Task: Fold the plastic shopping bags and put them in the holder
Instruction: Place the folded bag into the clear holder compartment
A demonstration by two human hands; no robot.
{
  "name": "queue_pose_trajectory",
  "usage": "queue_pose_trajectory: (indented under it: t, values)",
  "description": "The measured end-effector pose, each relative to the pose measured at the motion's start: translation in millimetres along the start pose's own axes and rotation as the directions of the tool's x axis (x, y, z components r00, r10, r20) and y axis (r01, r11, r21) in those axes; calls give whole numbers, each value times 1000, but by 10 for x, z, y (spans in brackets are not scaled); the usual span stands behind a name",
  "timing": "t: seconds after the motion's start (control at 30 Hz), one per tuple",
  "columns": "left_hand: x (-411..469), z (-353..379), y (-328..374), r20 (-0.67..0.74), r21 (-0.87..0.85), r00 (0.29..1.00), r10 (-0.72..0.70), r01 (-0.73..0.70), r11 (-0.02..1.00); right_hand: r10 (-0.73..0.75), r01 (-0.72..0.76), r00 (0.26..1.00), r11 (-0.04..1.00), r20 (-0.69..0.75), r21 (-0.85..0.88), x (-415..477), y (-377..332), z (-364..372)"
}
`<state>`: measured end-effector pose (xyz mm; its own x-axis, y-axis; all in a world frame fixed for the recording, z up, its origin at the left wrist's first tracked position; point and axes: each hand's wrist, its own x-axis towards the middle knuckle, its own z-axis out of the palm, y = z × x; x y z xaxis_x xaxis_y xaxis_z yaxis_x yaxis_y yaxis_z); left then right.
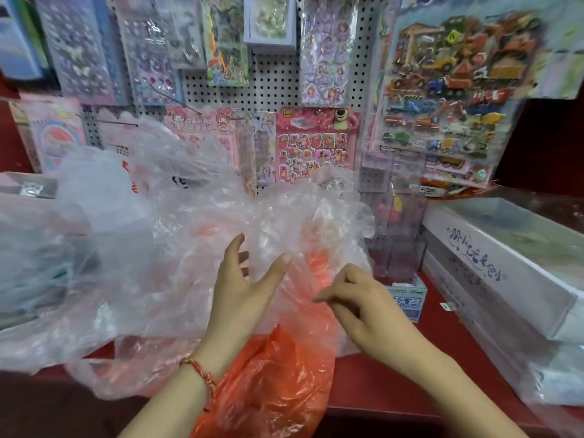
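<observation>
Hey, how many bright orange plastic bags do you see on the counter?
1. The orange bag lies at the near edge of the counter, its top under the crumpled translucent bags. Orange showing through that pile may be the same bag or another hidden.

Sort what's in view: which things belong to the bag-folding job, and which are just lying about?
Job: orange bag, pinched by the right hand; left hand spread over the clear bags; clear holder.
Lying about: sticker sheets, white boxes, small blue box.
</observation>
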<state>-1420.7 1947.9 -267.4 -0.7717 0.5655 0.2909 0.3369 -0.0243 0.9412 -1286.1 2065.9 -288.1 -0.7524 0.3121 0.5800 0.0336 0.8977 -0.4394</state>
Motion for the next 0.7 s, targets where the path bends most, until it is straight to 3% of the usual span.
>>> queue_pose_trajectory:
  t: [0.07, 0.13, 0.23, 0.33, 0.4, 0.47, 0.5, 0.53, 0.6, 0.7]
  values:
    - [-45, 92, -5, 23, 18, 999, -39, 39, 999, 3, 2, 996, 999, 88, -54, -208, 3, -36]
    - [-78, 161, -82, -18, 84, 999, 29, -27, 996, 33, -14, 990, 991, 138, -130, -365, 24, -86]
    - [-147, 210, -230, -13, 111, 995, 103, -101, 989, 186, -102, 948, 947, 260, -305, -555, 119, -219]
    - [-189, 203, -268, 14, -139, 995, -99, 99, 985, 393, -236, 850, 879, 350, -414, -771, 264, -410]
    - [-180, 229, -256, 93, -386, 946, -311, 322, 864, 516, -352, 740, 843, 431, -406, -889, 329, -550]
    - [-164, 258, -212, 171, -454, 909, -381, 416, 788, 557, -472, 588, 825, 587, -310, -941, 343, -673]
    - [-154, 270, -202, 203, -447, 905, -375, 426, 786, 542, -524, 547, 816, 638, -243, -937, 336, -725]
    - [-153, 283, -200, 235, -444, 905, -354, 424, 789, 525, -585, 546, 797, 652, -152, -918, 328, -758]
    - [-150, 283, -246, 329, -374, 889, -318, 432, 820, 550, -719, 628, 680, 550, 141, -856, 377, -760]
    - [-207, 224, -304, 543, -147, 792, -279, 417, 897, 625, -716, 680, 458, 382, 526, -698, 450, -610]
